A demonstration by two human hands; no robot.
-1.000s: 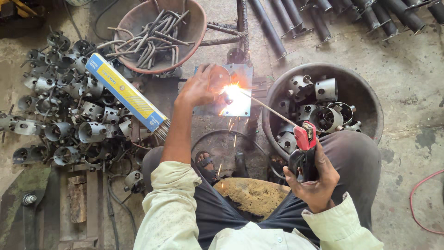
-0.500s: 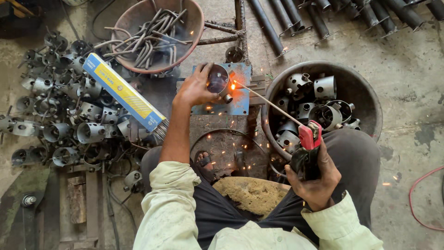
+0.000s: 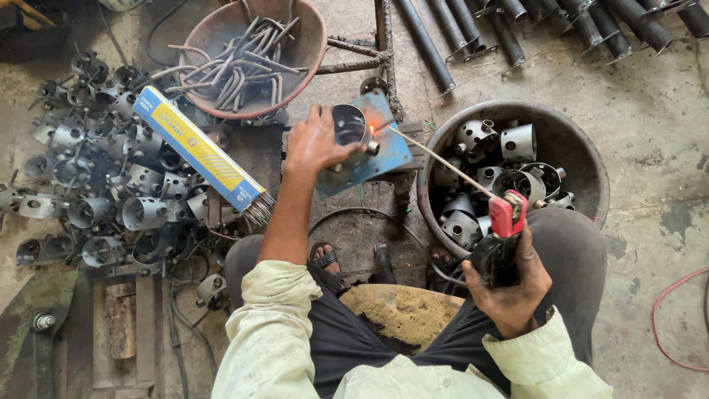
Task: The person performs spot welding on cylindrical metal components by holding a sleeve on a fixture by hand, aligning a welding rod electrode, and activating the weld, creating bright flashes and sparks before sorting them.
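Note:
My left hand (image 3: 314, 142) grips a short metal cylinder (image 3: 350, 127) that stands on a blue plate (image 3: 384, 159) in front of me. A small spot glows orange on the cylinder's right side. My right hand (image 3: 509, 284) holds a black and red electrode holder (image 3: 505, 229) above my right knee. A thin welding rod (image 3: 443, 164) runs from the holder up and left, its tip just beside the glowing spot.
A round tub (image 3: 583, 159) at the right holds several metal cylinders. Many more cylinders (image 3: 96, 185) lie heaped at the left. A blue and yellow rod box (image 3: 196, 148) lies open beside a pan of bent rods (image 3: 251, 55). Pipes (image 3: 517, 29) lie at the top.
The bright arc flash of a second ago has died to a small orange glow. My left hand has turned the cylinder. The rod tip has eased slightly off the joint.

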